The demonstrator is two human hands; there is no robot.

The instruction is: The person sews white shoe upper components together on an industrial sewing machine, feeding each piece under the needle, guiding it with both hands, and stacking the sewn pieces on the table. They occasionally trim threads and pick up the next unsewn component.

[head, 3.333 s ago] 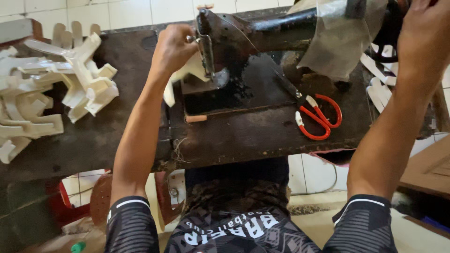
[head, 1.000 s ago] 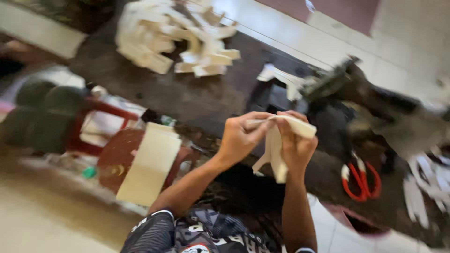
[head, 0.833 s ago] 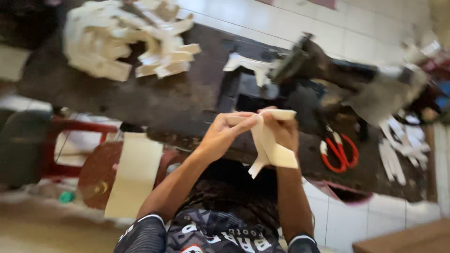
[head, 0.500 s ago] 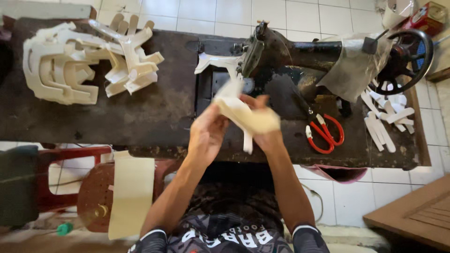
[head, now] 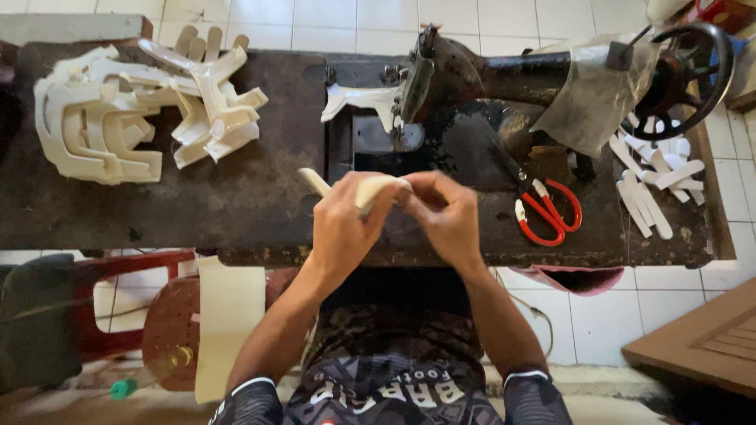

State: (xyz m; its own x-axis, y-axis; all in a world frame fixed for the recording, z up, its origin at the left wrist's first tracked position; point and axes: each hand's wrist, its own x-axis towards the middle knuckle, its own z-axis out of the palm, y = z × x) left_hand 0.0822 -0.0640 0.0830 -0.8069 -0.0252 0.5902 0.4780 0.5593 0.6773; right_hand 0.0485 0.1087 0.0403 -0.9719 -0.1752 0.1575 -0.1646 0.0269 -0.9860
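Note:
Both hands meet over the front edge of a dark worktable (head: 236, 205). My left hand (head: 346, 224) and my right hand (head: 447, 220) pinch the same cream-coloured cut piece (head: 370, 187), folded between the fingers, with one end sticking out to the left. Just beyond the hands stands an old black sewing machine (head: 472, 79). Another cream piece (head: 358, 98) lies under its needle end.
A pile of cream cut pieces (head: 134, 118) sits on the table's left. Red-handled scissors (head: 547, 208) lie right of my hands, with several white strips (head: 654, 177) further right. A cream sheet (head: 228, 315) rests on a red stool (head: 169, 323) below the table's left side.
The view swung back from the left and settled over the table. My hands, which held the cream piece up and unfolded, came down to the table edge and folded it.

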